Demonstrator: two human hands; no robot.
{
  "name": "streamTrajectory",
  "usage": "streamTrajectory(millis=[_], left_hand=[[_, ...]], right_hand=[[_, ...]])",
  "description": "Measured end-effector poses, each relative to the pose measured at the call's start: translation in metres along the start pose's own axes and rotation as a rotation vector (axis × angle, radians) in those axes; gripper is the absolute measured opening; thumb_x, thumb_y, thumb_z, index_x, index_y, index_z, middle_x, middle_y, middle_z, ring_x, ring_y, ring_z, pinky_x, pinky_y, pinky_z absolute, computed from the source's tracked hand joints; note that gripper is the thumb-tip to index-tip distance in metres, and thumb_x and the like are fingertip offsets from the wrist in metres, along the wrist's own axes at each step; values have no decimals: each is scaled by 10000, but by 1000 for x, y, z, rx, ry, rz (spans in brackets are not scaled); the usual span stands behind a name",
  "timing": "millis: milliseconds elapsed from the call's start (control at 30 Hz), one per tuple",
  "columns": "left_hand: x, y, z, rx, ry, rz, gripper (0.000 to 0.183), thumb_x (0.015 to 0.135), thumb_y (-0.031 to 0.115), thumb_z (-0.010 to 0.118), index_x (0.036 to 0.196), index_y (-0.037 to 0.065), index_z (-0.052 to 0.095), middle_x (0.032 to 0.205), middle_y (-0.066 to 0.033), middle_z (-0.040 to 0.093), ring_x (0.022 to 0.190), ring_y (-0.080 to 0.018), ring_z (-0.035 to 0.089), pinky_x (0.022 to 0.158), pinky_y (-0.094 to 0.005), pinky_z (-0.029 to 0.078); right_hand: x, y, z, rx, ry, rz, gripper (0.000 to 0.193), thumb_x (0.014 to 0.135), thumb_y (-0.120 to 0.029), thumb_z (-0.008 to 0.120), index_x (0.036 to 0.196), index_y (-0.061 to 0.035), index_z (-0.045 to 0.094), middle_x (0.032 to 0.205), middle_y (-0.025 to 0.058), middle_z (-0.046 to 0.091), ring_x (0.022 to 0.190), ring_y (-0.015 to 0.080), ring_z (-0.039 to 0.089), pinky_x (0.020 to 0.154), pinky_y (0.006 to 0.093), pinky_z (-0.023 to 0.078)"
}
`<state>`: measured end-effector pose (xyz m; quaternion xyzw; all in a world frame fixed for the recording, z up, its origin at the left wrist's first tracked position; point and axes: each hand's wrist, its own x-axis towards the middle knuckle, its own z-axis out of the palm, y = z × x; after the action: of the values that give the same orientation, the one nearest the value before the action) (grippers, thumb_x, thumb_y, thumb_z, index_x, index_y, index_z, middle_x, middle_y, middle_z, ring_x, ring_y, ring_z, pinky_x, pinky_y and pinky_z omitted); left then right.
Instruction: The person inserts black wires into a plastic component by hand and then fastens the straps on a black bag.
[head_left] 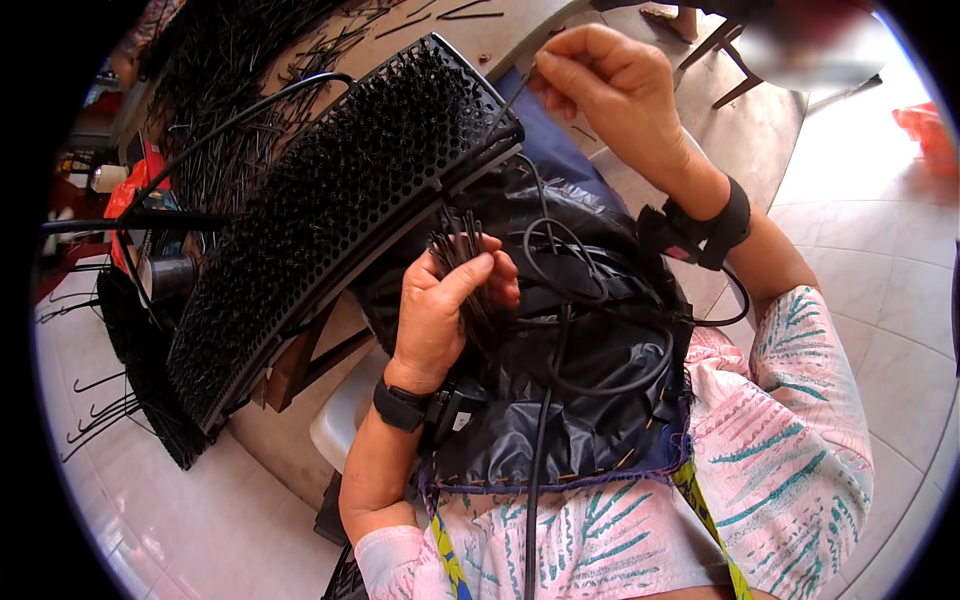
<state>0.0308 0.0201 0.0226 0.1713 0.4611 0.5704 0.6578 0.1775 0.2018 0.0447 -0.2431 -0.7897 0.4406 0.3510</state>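
Observation:
A long black brush board (345, 200) lies slanted before me, its face full of holes, many with short black bristle tufts in them. Along its near right edge the holes are bare. My left hand (435, 305), closed below that edge, grips a bundle of black bristles (463, 235). Raised beyond the board's right end, my right hand (615, 100) pinches a thin dark strand (515, 97) between thumb and fingertips. The strand runs down toward the board's edge; whether it is wire or thread I cannot tell.
Loose black bristles (225, 130) lie heaped on the table (400, 40) at the far left. A black apron (600, 370) covers my lap, with a black cable (545, 400) looping over it. Hooked wires (100, 415) stick out at the left. A stool (735, 60) stands at the far right.

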Motion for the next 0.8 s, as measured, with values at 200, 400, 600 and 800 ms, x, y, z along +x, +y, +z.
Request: streamTrajectory(millis=[200, 400, 600, 800], left_hand=[[5, -4, -8, -6, -40, -26, 166, 813, 46, 512, 964, -21, 533, 761, -72, 570, 642, -141, 559, 584, -281, 501], [4, -4, -10, -6, -7, -26, 180, 817, 54, 519, 982, -16, 519, 775, -80, 588, 646, -147, 576, 568, -272, 496], [5, -4, -13, -47, -6, 25, 155, 824, 77, 525, 961, 4, 524, 773, -77, 584, 648, -150, 572, 547, -266, 488], [1, 2, -5, -225, 60, 164, 163, 831, 111, 553, 953, 3, 539, 773, -88, 574, 641, -172, 558, 525, -263, 473]], right_hand=[[27, -11, 16, 51, 324, -13, 44, 779, -2, 547, 749, 24, 530, 574, 62, 531, 496, 122, 512, 461, 238, 406], [29, -4, 19, 3, 320, -126, 53, 809, -23, 539, 775, 17, 536, 602, 18, 544, 532, 50, 490, 468, 193, 389], [23, -17, 9, -12, 296, -105, 32, 777, -4, 559, 793, 16, 540, 596, 70, 550, 517, 98, 517, 473, 226, 404], [-2, -33, 14, 202, -30, 98, 83, 829, -40, 531, 849, 31, 569, 686, 59, 603, 567, 51, 540, 488, 159, 421]])
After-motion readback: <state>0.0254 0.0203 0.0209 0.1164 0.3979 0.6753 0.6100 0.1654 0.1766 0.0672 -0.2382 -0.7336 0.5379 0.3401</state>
